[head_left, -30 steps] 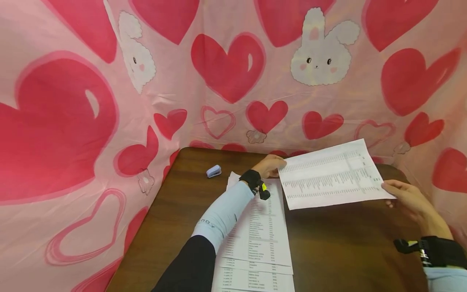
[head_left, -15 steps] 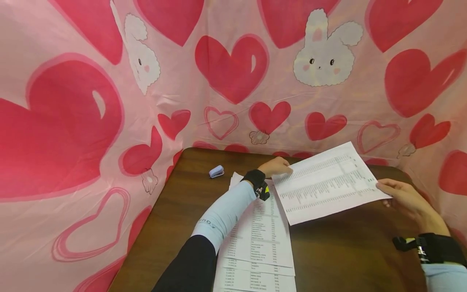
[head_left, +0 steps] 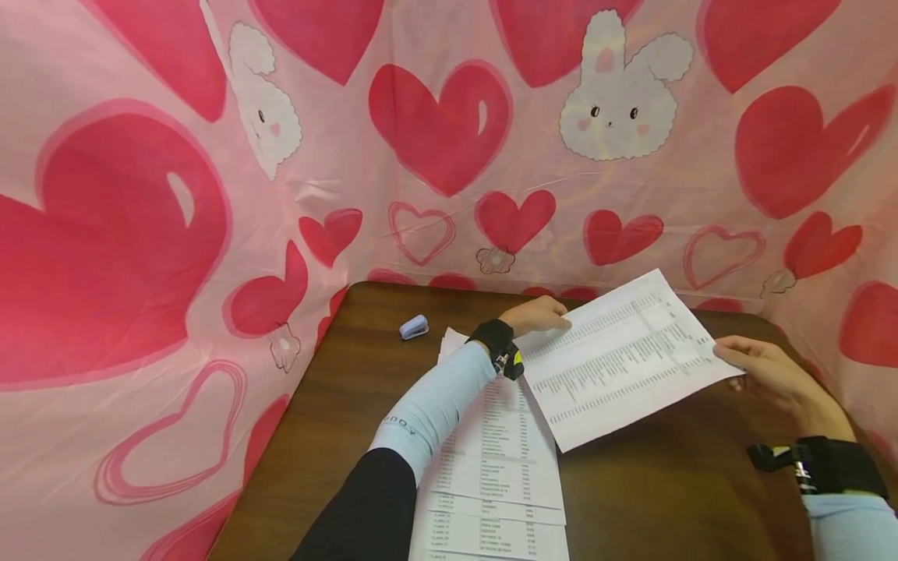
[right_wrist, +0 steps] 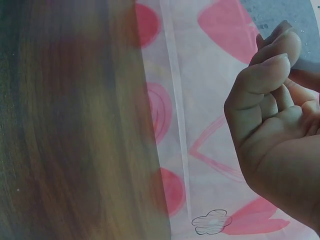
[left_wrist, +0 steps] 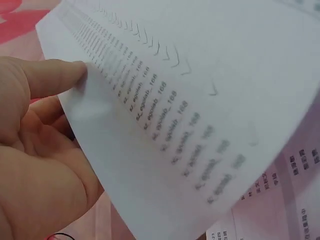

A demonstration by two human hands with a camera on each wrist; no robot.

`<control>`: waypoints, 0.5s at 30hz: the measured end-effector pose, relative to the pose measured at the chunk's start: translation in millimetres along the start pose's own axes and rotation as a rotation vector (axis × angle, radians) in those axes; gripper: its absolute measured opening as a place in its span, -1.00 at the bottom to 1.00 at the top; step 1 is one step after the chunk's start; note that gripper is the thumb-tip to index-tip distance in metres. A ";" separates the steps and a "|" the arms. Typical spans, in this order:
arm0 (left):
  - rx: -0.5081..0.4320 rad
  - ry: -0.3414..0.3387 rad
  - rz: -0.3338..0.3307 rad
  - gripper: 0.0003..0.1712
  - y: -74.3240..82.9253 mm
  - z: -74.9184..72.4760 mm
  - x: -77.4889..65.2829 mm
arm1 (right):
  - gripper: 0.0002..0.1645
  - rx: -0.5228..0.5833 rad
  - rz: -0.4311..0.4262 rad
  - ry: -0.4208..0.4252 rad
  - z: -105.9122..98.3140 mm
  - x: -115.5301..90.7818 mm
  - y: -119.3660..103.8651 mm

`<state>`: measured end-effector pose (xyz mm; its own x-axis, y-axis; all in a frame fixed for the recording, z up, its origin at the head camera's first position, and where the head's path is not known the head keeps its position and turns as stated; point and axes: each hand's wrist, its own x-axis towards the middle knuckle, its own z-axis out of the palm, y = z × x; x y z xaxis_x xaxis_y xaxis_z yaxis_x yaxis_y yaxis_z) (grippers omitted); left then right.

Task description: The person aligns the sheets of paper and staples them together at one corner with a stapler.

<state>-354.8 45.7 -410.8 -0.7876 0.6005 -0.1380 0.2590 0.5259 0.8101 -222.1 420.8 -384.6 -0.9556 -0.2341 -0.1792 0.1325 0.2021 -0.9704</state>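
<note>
A printed sheet of paper (head_left: 617, 351) is held up at a tilt between both hands, over the far part of the table. My left hand (head_left: 539, 315) pinches its far left edge; in the left wrist view the thumb lies on the printed face, with pencil ticks beside the rows of text. My right hand (head_left: 768, 374) pinches the sheet's right end between thumb and curled fingers. Under my left forearm lies a stack of printed sheets (head_left: 505, 483), spread so their lower edges show in steps. The held sheet's lower left corner overlaps this stack in the head view.
A small pale lilac stapler (head_left: 414, 327) sits at the far left of the dark wooden table (head_left: 337, 405). A pink cloth (head_left: 449, 171) with red hearts and white rabbits hangs behind and at both sides, close to the table's edges.
The sheet has come left and its lower left corner has dropped toward the stack. My right hand has moved slightly left with it, while my left hand has shifted a little to the right.
</note>
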 end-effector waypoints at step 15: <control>-0.179 0.087 -0.063 -0.80 0.3 -7.6 -18.6 | -0.82 0.046 0.013 0.107 11.8 2.0 -8.8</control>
<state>-344.3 30.2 -403.7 -0.8462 0.5120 -0.1480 0.1108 0.4406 0.8908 -222.1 407.3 -378.3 -0.9760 -0.1283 -0.1760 0.1549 0.1597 -0.9749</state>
